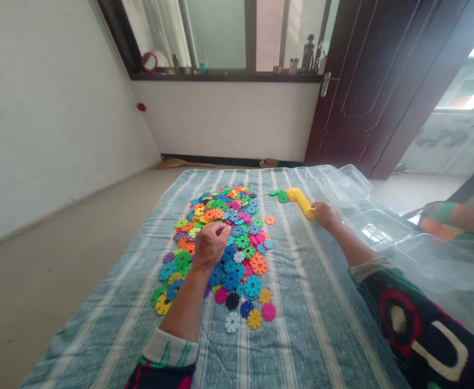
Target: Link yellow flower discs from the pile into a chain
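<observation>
A heap of colourful snowflake-shaped plastic discs (224, 237) lies spread on a blue-green striped cloth (301, 302). My left hand (211, 243) hovers over the middle of the heap with its fingers curled into a pinch; what it grips is hidden. My right hand (325, 214) rests further right, fingers closed on the near end of a joined row of yellow discs (301, 201). That row runs away from me and ends in a few green discs (280, 195).
Clear plastic tubs and a lid (366, 221) sit at the cloth's right edge. A dark wooden door (366, 81) stands behind, beside a window sill with bottles (307, 54). Bare floor (58, 243) lies to the left.
</observation>
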A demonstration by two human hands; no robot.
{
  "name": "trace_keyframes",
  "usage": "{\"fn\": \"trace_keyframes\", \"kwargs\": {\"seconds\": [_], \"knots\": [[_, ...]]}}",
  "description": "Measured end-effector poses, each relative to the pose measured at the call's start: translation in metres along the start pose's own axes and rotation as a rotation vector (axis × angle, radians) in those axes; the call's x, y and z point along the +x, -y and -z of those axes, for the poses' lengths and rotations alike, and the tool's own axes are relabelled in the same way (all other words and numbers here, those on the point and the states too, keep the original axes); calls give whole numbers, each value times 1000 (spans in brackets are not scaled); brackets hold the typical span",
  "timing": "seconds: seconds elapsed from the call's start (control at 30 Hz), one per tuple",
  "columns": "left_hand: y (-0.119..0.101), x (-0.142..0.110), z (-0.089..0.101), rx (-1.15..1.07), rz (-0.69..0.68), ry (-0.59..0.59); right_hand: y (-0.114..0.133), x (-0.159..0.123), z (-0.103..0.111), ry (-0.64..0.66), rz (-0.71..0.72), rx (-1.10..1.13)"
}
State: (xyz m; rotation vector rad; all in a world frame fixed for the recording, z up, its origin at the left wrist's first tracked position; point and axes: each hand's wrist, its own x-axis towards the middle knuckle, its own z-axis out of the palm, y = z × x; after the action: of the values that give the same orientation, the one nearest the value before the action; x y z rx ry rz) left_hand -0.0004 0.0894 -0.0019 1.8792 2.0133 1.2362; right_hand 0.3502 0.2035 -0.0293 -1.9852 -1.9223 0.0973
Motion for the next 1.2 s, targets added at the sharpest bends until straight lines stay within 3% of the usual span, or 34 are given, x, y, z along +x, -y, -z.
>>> {"fn": "trace_keyframes", "kwargs": {"seconds": [0.37,0.63,0.77,0.97,1.2], "knots": [[22,15,38,191,133,24,-16,-4,-17,-31,-21,22],[50,17,69,372,248,212,2,-36,-18,-132,21,-84],[42,13,60,382,165,313,34,-68,-19,-165,162,-87],[13,2,28,527,53,395,89,-106,-28,-132,602,103],[-1,-5,19,672,204,415,110,-125,-37,-146,764,221]]}}
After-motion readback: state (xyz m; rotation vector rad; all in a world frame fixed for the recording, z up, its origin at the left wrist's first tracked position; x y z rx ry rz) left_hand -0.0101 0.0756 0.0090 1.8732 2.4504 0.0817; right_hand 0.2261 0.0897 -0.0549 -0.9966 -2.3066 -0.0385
